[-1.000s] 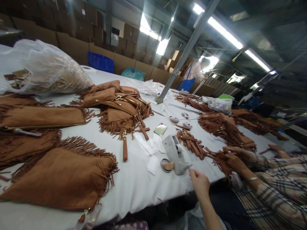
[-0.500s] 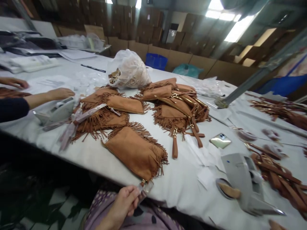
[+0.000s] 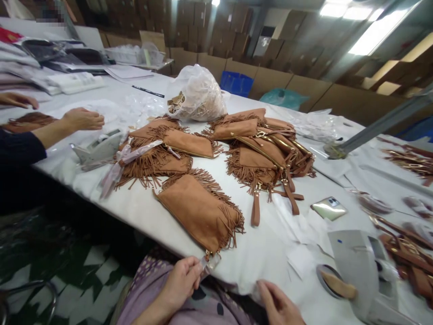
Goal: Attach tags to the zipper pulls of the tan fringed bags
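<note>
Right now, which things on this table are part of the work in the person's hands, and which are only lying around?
In hand:
- left hand pinches the clear wrapped tab at the corner of the nearest fringed bag
- right hand rests at the table edge

Lying about:
- pile of fringed bags
- phone
- tape dispenser
- plastic sack
- loose straps

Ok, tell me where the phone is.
In the head view the phone lies flat on the white table, right of centre, between the brown wrist straps and the grey tape dispenser.
</note>
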A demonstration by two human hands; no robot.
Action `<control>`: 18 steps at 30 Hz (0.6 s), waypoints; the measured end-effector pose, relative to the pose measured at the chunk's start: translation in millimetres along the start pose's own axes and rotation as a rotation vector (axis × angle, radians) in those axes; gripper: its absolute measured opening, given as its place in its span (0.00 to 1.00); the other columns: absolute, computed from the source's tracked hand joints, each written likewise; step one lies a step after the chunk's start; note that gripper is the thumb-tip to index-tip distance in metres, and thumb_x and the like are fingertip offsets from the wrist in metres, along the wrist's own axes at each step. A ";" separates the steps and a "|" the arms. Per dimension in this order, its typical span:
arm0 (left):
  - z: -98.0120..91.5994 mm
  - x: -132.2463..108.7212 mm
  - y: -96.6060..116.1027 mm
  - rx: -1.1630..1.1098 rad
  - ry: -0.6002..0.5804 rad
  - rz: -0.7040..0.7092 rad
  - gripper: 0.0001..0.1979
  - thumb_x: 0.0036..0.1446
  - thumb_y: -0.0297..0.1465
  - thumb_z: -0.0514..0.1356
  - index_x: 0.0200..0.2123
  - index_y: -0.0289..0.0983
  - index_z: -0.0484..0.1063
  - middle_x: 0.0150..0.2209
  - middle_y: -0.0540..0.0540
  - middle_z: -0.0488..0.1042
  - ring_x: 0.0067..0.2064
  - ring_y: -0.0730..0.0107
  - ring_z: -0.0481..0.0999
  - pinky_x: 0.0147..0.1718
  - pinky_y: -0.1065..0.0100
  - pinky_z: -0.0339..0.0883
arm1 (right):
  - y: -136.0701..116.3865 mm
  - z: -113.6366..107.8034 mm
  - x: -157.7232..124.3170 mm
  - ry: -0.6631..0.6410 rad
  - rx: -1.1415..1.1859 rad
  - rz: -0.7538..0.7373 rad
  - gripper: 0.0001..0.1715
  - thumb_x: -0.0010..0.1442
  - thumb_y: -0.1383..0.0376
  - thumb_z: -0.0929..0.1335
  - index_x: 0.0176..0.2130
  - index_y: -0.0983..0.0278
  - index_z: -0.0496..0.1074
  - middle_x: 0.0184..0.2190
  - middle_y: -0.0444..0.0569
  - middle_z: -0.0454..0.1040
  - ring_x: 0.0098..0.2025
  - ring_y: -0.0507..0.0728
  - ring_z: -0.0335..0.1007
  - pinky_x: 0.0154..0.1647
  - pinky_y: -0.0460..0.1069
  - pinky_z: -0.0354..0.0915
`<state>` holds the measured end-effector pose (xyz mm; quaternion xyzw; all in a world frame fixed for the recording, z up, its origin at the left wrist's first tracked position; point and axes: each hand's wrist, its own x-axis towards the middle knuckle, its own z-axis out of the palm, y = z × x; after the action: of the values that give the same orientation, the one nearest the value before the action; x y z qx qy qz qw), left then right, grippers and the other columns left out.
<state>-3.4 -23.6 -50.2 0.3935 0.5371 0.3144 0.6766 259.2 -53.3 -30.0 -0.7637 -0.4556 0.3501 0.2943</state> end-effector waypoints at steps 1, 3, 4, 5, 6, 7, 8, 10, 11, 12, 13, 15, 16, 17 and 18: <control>-0.3 -2.0 3.3 0.040 0.017 0.019 0.22 0.55 0.50 0.52 0.24 0.38 0.61 0.15 0.57 0.59 0.16 0.79 0.53 0.17 0.73 0.46 | -18.0 25.0 -7.6 -0.124 0.071 -0.054 0.20 0.50 0.48 0.68 0.31 0.61 0.78 0.29 0.48 0.79 0.33 0.60 0.74 0.35 0.48 0.68; -1.5 -5.0 8.9 0.123 0.050 0.065 0.20 0.57 0.47 0.51 0.23 0.37 0.62 0.16 0.56 0.61 0.19 0.76 0.58 0.21 0.73 0.52 | -47.5 63.3 -21.2 -0.252 0.171 -0.123 0.22 0.53 0.48 0.66 0.29 0.62 0.77 0.26 0.47 0.77 0.30 0.58 0.72 0.33 0.47 0.67; -2.2 -6.1 10.9 0.160 0.064 0.084 0.20 0.58 0.46 0.51 0.22 0.37 0.62 0.17 0.55 0.61 0.20 0.75 0.60 0.23 0.72 0.54 | -58.0 76.3 -25.6 -0.299 0.202 -0.148 0.22 0.54 0.48 0.66 0.29 0.63 0.76 0.25 0.47 0.77 0.30 0.57 0.71 0.32 0.47 0.66; -2.9 -6.8 12.3 0.190 0.073 0.096 0.19 0.59 0.44 0.50 0.22 0.37 0.62 0.18 0.54 0.62 0.22 0.74 0.62 0.25 0.72 0.55 | -65.7 85.6 -28.0 -0.330 0.226 -0.171 0.23 0.55 0.47 0.65 0.29 0.63 0.76 0.24 0.47 0.76 0.29 0.57 0.71 0.31 0.46 0.66; -3.4 -7.3 13.3 0.215 0.077 0.102 0.18 0.59 0.42 0.50 0.23 0.37 0.62 0.18 0.54 0.62 0.23 0.73 0.63 0.26 0.72 0.56 | -70.8 91.8 -28.4 -0.356 0.239 -0.190 0.24 0.56 0.48 0.65 0.29 0.64 0.76 0.24 0.47 0.76 0.29 0.57 0.70 0.31 0.46 0.65; -3.8 -7.5 13.8 0.239 0.076 0.107 0.17 0.60 0.41 0.50 0.24 0.37 0.63 0.19 0.54 0.63 0.24 0.72 0.64 0.26 0.71 0.56 | -73.9 95.8 -27.4 -0.380 0.243 -0.205 0.24 0.56 0.48 0.65 0.29 0.64 0.77 0.24 0.48 0.76 0.29 0.56 0.70 0.31 0.46 0.65; -4.1 -7.5 14.0 0.264 0.075 0.115 0.16 0.60 0.39 0.49 0.24 0.37 0.63 0.19 0.53 0.63 0.24 0.72 0.64 0.26 0.71 0.56 | -75.5 98.1 -25.3 -0.400 0.237 -0.215 0.24 0.57 0.48 0.64 0.30 0.65 0.77 0.25 0.48 0.76 0.29 0.56 0.69 0.31 0.46 0.65; -4.4 -7.5 14.0 0.323 0.074 0.147 0.14 0.61 0.37 0.49 0.25 0.37 0.64 0.20 0.53 0.64 0.25 0.71 0.65 0.26 0.71 0.55 | -76.1 100.3 -20.4 -0.426 0.204 -0.214 0.24 0.57 0.49 0.64 0.31 0.65 0.77 0.26 0.48 0.76 0.29 0.56 0.69 0.32 0.46 0.64; -4.6 -7.5 13.9 0.356 0.075 0.169 0.13 0.61 0.35 0.48 0.26 0.38 0.63 0.21 0.52 0.65 0.26 0.71 0.66 0.27 0.71 0.55 | -75.8 101.1 -18.4 -0.431 0.185 -0.208 0.24 0.58 0.49 0.64 0.31 0.65 0.77 0.26 0.48 0.76 0.29 0.56 0.69 0.32 0.46 0.64; -4.8 -7.7 13.6 0.387 0.077 0.194 0.12 0.61 0.34 0.48 0.26 0.38 0.63 0.22 0.52 0.67 0.27 0.70 0.67 0.27 0.71 0.55 | -75.6 101.9 -16.8 -0.430 0.169 -0.201 0.24 0.58 0.49 0.64 0.31 0.65 0.76 0.26 0.47 0.76 0.29 0.56 0.69 0.31 0.46 0.64; -5.1 -7.9 13.3 0.414 0.075 0.215 0.12 0.61 0.33 0.48 0.27 0.38 0.63 0.24 0.51 0.68 0.28 0.70 0.68 0.28 0.71 0.55 | -75.4 102.9 -15.8 -0.425 0.157 -0.195 0.24 0.58 0.49 0.64 0.31 0.65 0.76 0.25 0.47 0.75 0.29 0.56 0.68 0.31 0.46 0.63; -6.0 -8.6 12.1 0.459 0.066 0.244 0.10 0.62 0.31 0.47 0.29 0.38 0.64 0.27 0.49 0.71 0.30 0.69 0.70 0.29 0.71 0.55 | -75.3 104.9 -14.9 -0.415 0.138 -0.188 0.25 0.57 0.48 0.64 0.29 0.66 0.76 0.24 0.47 0.75 0.28 0.56 0.67 0.30 0.46 0.62; -6.5 -9.1 11.4 0.480 0.062 0.253 0.10 0.62 0.30 0.47 0.29 0.39 0.64 0.28 0.49 0.72 0.31 0.68 0.71 0.30 0.71 0.55 | -75.3 105.9 -14.8 -0.409 0.128 -0.187 0.25 0.57 0.48 0.64 0.28 0.65 0.76 0.23 0.47 0.74 0.28 0.55 0.67 0.30 0.46 0.62; -7.0 -9.6 10.7 0.500 0.059 0.259 0.10 0.62 0.30 0.47 0.30 0.39 0.64 0.28 0.48 0.73 0.31 0.68 0.71 0.30 0.70 0.55 | -75.5 106.6 -14.8 -0.402 0.117 -0.186 0.26 0.57 0.47 0.64 0.27 0.65 0.75 0.23 0.46 0.74 0.27 0.55 0.67 0.29 0.46 0.62; -7.5 -10.3 10.1 0.519 0.056 0.265 0.10 0.63 0.29 0.46 0.30 0.39 0.64 0.29 0.48 0.73 0.32 0.67 0.72 0.30 0.70 0.55 | -75.6 107.1 -14.7 -0.396 0.106 -0.187 0.26 0.57 0.47 0.64 0.26 0.65 0.75 0.22 0.46 0.73 0.27 0.55 0.66 0.29 0.46 0.62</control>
<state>-13.0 -25.9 -37.3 0.6114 0.5619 0.2630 0.4913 131.2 -21.5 -30.2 -0.6178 -0.5543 0.4880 0.2700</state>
